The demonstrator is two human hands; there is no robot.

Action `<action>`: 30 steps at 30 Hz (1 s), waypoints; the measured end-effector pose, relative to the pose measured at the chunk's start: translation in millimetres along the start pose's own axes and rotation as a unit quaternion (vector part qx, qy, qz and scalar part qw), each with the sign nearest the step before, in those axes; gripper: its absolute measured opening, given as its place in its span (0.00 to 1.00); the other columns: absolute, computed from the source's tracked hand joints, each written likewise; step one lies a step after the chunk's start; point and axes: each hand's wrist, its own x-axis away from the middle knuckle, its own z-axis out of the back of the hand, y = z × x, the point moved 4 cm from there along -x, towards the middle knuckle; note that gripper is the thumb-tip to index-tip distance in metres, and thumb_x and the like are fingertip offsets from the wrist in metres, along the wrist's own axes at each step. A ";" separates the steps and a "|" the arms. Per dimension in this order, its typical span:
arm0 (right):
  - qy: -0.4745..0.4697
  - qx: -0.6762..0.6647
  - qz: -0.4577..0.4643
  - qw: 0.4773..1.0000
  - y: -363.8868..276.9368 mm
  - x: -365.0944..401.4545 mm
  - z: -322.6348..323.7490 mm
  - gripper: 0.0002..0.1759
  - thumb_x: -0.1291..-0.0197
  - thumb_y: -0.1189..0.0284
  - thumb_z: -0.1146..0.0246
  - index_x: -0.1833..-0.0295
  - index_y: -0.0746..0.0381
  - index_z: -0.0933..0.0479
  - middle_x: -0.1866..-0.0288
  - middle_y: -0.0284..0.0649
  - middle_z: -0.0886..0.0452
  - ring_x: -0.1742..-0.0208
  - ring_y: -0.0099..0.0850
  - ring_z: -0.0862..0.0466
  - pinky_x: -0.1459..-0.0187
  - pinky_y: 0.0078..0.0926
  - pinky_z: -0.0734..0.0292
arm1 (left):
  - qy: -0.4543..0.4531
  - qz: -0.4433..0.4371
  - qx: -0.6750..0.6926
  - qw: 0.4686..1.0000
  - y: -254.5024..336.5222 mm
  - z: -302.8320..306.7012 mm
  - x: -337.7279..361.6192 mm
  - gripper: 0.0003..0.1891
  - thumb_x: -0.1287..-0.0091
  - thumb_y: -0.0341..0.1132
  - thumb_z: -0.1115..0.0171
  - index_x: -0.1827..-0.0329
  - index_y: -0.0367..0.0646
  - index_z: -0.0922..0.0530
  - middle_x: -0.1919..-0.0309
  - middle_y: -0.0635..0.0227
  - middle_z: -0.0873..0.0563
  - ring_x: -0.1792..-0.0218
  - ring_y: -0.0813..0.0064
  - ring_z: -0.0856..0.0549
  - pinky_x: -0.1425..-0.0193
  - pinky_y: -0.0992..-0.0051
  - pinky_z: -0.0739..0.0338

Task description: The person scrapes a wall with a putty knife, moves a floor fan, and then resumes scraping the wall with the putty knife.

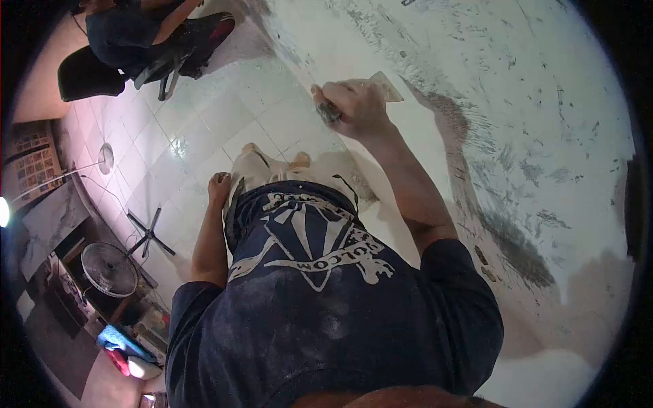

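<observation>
My right hand (357, 105) is wrapped round the dark handle of a putty knife (386, 87), whose pale flat blade lies against or very near the wall (530, 122). White filler and grey, scraped-looking patches cover that wall. Down by my left thigh hangs my left hand (220, 185), its fingers curled; whether anything is in them is too small to tell.
At the upper left a person (126, 34) sits on a black chair (88, 76). A standing fan (110, 269), a lamp (5, 212) and shelving with cloths are at the left. Pale tiles (204, 112) cover the floor.
</observation>
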 end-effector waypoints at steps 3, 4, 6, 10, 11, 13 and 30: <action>0.004 -0.006 -0.012 1.000 6.1 -7.0 9.9 0.15 0.46 0.72 0.39 0.83 0.59 0.33 0.89 0.40 0.32 0.88 0.36 0.27 0.85 0.31 0.35 | -0.014 0.005 0.039 0.999 3.7 4.0 3.8 0.17 0.42 0.43 0.42 0.60 0.37 0.20 0.63 0.54 0.16 0.59 0.62 0.17 0.53 0.70 0.26; -0.005 0.015 -0.067 0.998 23.6 -7.6 6.7 0.16 0.46 0.72 0.39 0.84 0.59 0.34 0.89 0.39 0.33 0.88 0.35 0.28 0.86 0.31 0.37 | -0.016 0.016 0.037 0.999 1.9 2.9 4.9 0.17 0.42 0.43 0.41 0.60 0.37 0.20 0.63 0.54 0.16 0.59 0.62 0.17 0.53 0.69 0.26; 0.025 0.030 -0.024 0.999 19.2 -11.3 -5.1 0.17 0.46 0.71 0.39 0.84 0.60 0.35 0.90 0.39 0.34 0.90 0.35 0.30 0.86 0.30 0.38 | -0.009 -0.014 0.011 1.000 10.5 5.4 8.4 0.16 0.42 0.42 0.41 0.60 0.38 0.20 0.63 0.55 0.16 0.59 0.63 0.17 0.53 0.69 0.26; 0.024 0.011 -0.004 1.000 9.2 -16.5 6.5 0.17 0.46 0.71 0.38 0.83 0.60 0.36 0.90 0.39 0.33 0.89 0.37 0.29 0.86 0.31 0.37 | 0.004 0.031 0.060 0.998 0.6 2.9 5.3 0.18 0.43 0.43 0.41 0.58 0.37 0.20 0.62 0.54 0.16 0.58 0.61 0.18 0.53 0.68 0.26; 0.012 0.032 -0.054 0.998 29.0 -11.7 -2.3 0.18 0.47 0.71 0.38 0.84 0.60 0.37 0.91 0.39 0.34 0.90 0.36 0.30 0.86 0.31 0.37 | -0.001 0.035 0.059 0.998 -5.8 2.1 10.3 0.18 0.43 0.43 0.41 0.58 0.37 0.20 0.62 0.54 0.16 0.58 0.61 0.18 0.53 0.68 0.26; 0.032 0.003 -0.004 0.999 33.0 -4.9 -26.6 0.19 0.46 0.72 0.38 0.84 0.60 0.38 0.92 0.38 0.35 0.91 0.35 0.31 0.86 0.30 0.38 | -0.007 0.018 0.033 0.999 -4.4 1.2 4.3 0.18 0.43 0.43 0.42 0.58 0.38 0.20 0.62 0.53 0.17 0.58 0.60 0.18 0.53 0.68 0.26; 0.027 0.028 -0.022 0.999 2.1 -35.4 -14.1 0.16 0.45 0.71 0.39 0.83 0.61 0.33 0.90 0.41 0.33 0.89 0.35 0.31 0.85 0.29 0.37 | 0.024 0.036 0.063 0.997 -1.4 9.1 6.6 0.17 0.41 0.42 0.43 0.60 0.37 0.20 0.65 0.55 0.16 0.60 0.63 0.18 0.54 0.68 0.26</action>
